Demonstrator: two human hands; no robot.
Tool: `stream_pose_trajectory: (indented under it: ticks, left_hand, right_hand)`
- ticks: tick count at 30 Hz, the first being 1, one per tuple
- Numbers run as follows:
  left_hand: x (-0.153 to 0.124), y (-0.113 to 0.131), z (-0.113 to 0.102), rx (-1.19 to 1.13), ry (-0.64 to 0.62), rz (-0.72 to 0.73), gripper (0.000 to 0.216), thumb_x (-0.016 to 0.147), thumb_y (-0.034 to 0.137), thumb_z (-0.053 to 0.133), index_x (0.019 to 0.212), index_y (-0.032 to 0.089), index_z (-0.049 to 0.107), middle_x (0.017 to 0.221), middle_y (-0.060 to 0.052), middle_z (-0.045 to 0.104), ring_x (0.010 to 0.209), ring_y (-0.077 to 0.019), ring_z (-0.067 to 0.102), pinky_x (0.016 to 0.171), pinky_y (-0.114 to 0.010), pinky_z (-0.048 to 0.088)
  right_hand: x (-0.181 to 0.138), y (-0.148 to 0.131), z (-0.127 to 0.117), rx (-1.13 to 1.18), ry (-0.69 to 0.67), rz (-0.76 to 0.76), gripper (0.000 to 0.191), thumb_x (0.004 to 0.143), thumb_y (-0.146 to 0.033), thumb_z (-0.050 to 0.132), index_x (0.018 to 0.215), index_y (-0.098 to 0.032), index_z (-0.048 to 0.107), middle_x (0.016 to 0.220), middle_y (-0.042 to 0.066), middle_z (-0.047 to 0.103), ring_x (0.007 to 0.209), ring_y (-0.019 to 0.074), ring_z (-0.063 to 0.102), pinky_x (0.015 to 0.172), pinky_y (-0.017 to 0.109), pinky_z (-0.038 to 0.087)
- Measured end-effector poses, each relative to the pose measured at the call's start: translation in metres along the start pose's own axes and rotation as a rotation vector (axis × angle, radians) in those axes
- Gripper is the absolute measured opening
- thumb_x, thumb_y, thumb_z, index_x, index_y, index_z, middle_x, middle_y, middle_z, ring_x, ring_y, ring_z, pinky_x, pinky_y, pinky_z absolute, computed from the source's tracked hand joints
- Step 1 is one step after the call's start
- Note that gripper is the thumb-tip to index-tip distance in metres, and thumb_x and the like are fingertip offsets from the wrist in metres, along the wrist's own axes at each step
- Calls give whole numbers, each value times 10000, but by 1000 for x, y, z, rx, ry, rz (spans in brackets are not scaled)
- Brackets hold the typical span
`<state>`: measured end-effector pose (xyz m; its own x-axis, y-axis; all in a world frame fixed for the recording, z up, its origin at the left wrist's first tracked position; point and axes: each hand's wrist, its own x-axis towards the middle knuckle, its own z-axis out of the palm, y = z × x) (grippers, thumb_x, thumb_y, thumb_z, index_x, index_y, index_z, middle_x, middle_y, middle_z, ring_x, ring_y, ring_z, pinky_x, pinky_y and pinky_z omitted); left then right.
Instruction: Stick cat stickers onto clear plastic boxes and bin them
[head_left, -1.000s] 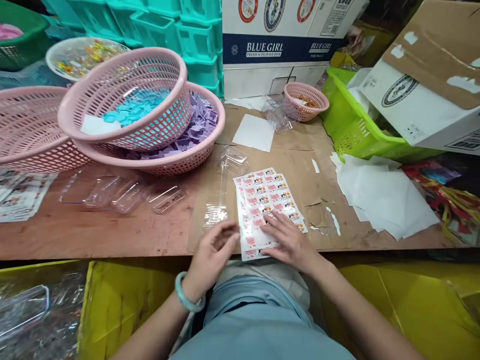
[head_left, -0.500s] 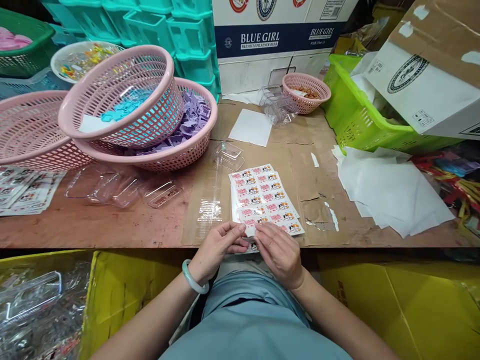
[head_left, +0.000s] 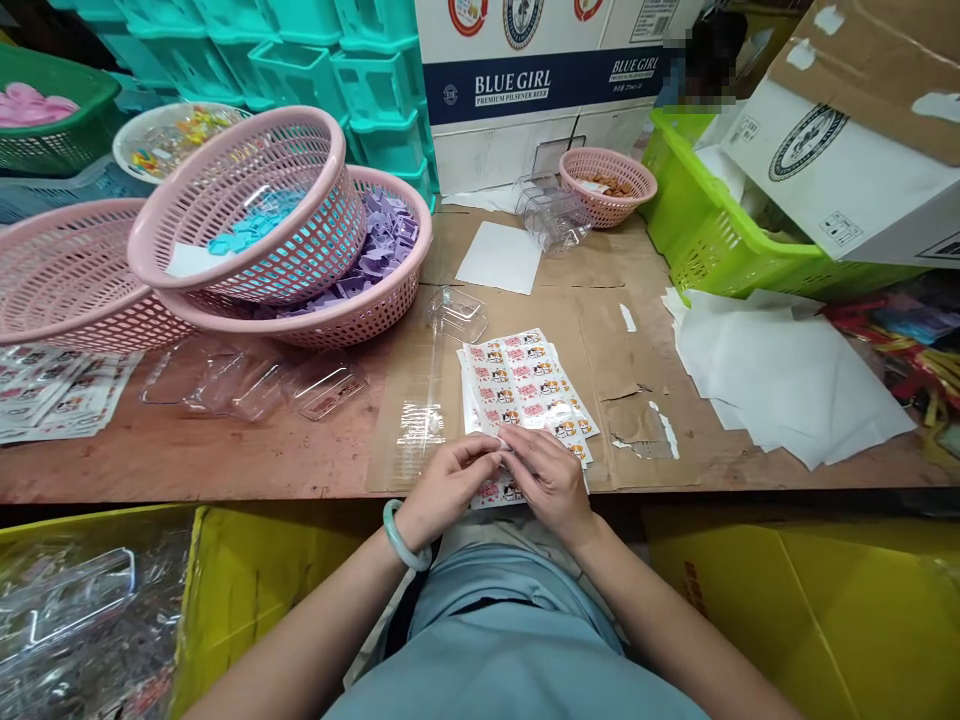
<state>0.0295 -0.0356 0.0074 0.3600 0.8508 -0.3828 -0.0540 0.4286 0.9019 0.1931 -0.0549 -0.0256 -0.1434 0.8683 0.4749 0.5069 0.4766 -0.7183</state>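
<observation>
Hands — shift: left hand (head_left: 450, 480) and right hand (head_left: 551, 480), slightly apart half a second ago, now meet at the fingertips; one second ago the right lay spread on the sticker sheets (head_left: 517, 385) and the left was just beside them.
Upper pink basket (head_left: 300, 250): holds light blue pieces (head_left: 262, 220) and a white card (head_left: 191, 260); tilted, it rests on the lower pink basket.
Lower pink basket (head_left: 315, 325): holds purple pieces (head_left: 382, 240).
Small pink basket (head_left: 600, 205): holds brown pieces (head_left: 615, 186) and a white slip; stands at the rear of the cardboard (head_left: 630, 360).
Green basket (head_left: 52, 145): holds pink pieces (head_left: 34, 105).
White bowl (head_left: 120, 150): holds small yellow and clear items.
Lime basket (head_left: 712, 225): holds white paper; a carton (head_left: 810, 170) sits tilted on it.
Yellow box (head_left: 255, 570): holds clear plastic packaging (head_left: 75, 620); located below the table (head_left: 315, 460) on the left.
Grip: thumb and forefinger of each hand pinched together on a small whitish piece (head_left: 504, 443) — whether loose or part of a sheet cannot be told.
Sticker sheets — position: overlapping on the cardboard, lying partly beneath the joined fingertips and extending away from them; the hands cover part of the near end.
</observation>
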Motion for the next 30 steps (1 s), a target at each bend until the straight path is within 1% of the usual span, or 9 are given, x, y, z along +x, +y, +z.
stream_pose_trajectory:
  ticks: [4, 8, 10, 15, 20, 23, 26, 28, 30]
  left_hand:
    - [6, -1, 0, 139, 17, 97, 181, 749, 305, 675, 812, 139, 715, 806, -42, 690, 761, -146, 598, 744, -251, 482]
    - [5, -5, 2, 34, 78, -35, 226, 703, 345, 715, 781, 140, 661, 617, 9, 604, 562, -106, 547, 587, -231, 469]
    - [3, -5, 3, -29, 98, -94, 282, 672, 383, 743, 778, 144, 636, 610, 17, 593, 557, -113, 573, 594, -241, 489]
    - [-1, -1, 4, -81, 64, -80, 310, 686, 415, 731, 820, 141, 676, 724, -15, 648, 610, -119, 602, 648, -255, 511]
    - [0, 4, 3, 65, 20, 40, 240, 723, 366, 701, 815, 146, 734, 806, -48, 692, 728, -155, 604, 719, -263, 491]
    - [1, 5, 6, 93, 22, 48, 240, 718, 349, 702, 839, 146, 744, 745, -39, 685, 695, -148, 595, 689, -255, 479]
    - [1, 5, 11, -3, 61, -77, 273, 673, 357, 735, 835, 138, 724, 628, -4, 628, 540, -111, 543, 564, -242, 451]
    - [1, 4, 13, -71, 86, -125, 289, 639, 358, 758, 819, 138, 711, 656, -6, 638, 546, -112, 564, 572, -245, 463]
    - [0, 4, 14, -97, 88, -122, 295, 642, 362, 756, 829, 139, 713, 694, -17, 654, 580, -118, 586, 599, -248, 475]
  right_hand:
    - [-2, -1, 2, 120, 23, 164, 264, 889, -173, 582, 1101, -270, 706, 1050, 46, 737, 972, 207, 684, 875, 374, 536]
    - [3, 0, -1, 365, 125, 561, 201, 906, -317, 574, 978, -229, 740, 975, 53, 750, 914, 216, 702, 837, 373, 564]
    - [7, 1, -6, 435, 152, 637, 215, 899, -355, 581, 965, -221, 737, 999, 58, 747, 949, 224, 698, 855, 380, 564]
    - [9, -4, -12, 203, -92, 246, 316, 802, -246, 708, 1117, -273, 694, 1211, 50, 676, 1130, 219, 620, 1010, 403, 483]
    - [4, -5, -6, 79, -2, 73, 302, 881, -166, 586, 1140, -284, 688, 1103, 43, 724, 1017, 198, 683, 913, 378, 555]
    - [3, -5, -4, 60, 46, 116, 252, 887, -180, 570, 1077, -258, 718, 1042, 49, 743, 950, 208, 709, 881, 361, 570]
    - [3, -5, -4, 145, 112, 356, 198, 911, -258, 553, 993, -217, 729, 938, 61, 757, 833, 200, 724, 773, 328, 598]
    - [3, -4, -6, 240, 124, 467, 203, 919, -296, 549, 969, -202, 722, 930, 64, 756, 815, 192, 723, 728, 310, 607]
    - [3, -3, -10, 264, 56, 411, 187, 891, -293, 599, 1014, -210, 712, 1039, 68, 739, 925, 202, 709, 826, 340, 596]
